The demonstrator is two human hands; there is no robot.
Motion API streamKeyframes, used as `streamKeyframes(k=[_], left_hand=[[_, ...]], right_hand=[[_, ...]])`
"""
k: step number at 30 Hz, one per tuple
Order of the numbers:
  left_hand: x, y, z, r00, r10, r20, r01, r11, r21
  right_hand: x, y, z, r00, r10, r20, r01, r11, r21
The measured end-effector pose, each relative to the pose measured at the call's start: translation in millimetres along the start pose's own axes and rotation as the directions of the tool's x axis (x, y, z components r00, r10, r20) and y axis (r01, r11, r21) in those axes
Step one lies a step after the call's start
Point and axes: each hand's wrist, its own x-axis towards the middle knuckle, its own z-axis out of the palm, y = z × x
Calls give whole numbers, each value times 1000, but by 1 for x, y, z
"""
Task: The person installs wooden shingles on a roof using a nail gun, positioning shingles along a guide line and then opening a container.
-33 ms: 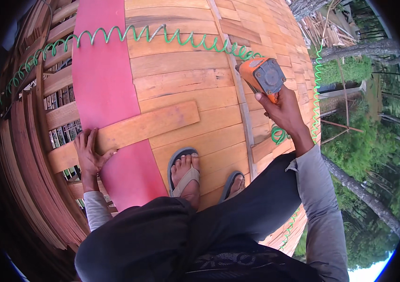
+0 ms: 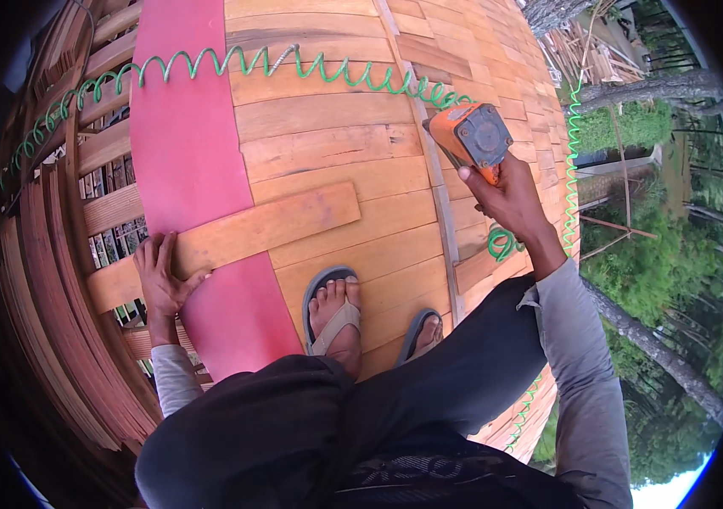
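My left hand [image 2: 165, 276] grips a loose wooden board [image 2: 268, 227] near its left part, fingers over its upper edge and thumb at the lower one. The board lies across a pink strip of sheeting [image 2: 187, 136] and onto the orange-brown planks beside it. My right hand [image 2: 501, 191] is wrapped round the handle of an orange-and-black nail gun [image 2: 472, 136], held above the planks at the right, right of the board's end. Its underside and tip are partly hidden. A coiled green hose [image 2: 349, 72] runs up to the tool.
Open slats [image 2: 109, 206] and stacked timber [image 2: 73, 314] line the left. My sandalled feet [image 2: 333, 318] stand on the sloping plank surface [image 2: 336, 144]. More green hose [image 2: 506, 246] lies at right, where the surface ends before trees [image 2: 658, 280] and a woodpile [image 2: 569, 55].
The nail gun and my right hand have shifted very slightly to the left. My left hand and the board stay put.
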Motion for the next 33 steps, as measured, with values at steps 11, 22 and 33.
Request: streamKeyframes(k=[11, 22, 33], left_hand=[[-2, -1, -4, 999, -7, 31, 8, 999, -40], [0, -4, -6, 1000, 23, -21, -22, 1000, 14], [-97, 46, 18, 659, -750, -60, 674, 624, -395]], right_hand=[[18, 18, 44, 903, 12, 430, -10, 1000, -5], [31, 38, 106, 832, -91, 547, 92, 995, 25], [26, -19, 95, 790, 17, 614, 238, 913, -332]])
